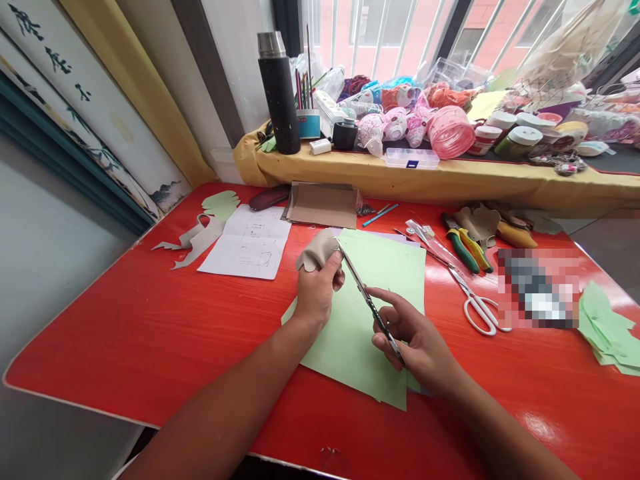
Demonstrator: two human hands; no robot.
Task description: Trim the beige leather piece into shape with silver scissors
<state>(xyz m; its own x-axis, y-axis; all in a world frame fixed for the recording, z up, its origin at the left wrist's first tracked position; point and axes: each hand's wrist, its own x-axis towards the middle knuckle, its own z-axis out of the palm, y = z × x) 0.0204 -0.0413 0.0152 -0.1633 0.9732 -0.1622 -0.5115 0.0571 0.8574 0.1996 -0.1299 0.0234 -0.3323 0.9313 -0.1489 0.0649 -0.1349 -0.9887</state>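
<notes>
Over the middle of the red table, my left hand (319, 290) pinches a curled piece of beige material (315, 252), which looks like leather or felt. My right hand (407, 337) is closed around a slim pair of dark-handled scissors (369, 299), with the index finger stretched along them. The scissors' tip meets the edge of the beige piece by my left thumb. Below both hands lie pale green paper sheets (360, 360). Whether the blades are parted cannot be made out.
White-handled scissors (483, 313), green-and-yellow pliers (467, 243) and a blurred dark object (537, 287) lie to the right. Green scraps (610, 330) sit at the right edge. A drawn paper sheet (245, 243) and beige offcuts (200, 239) lie left. A black thermos (280, 100) stands on the sill.
</notes>
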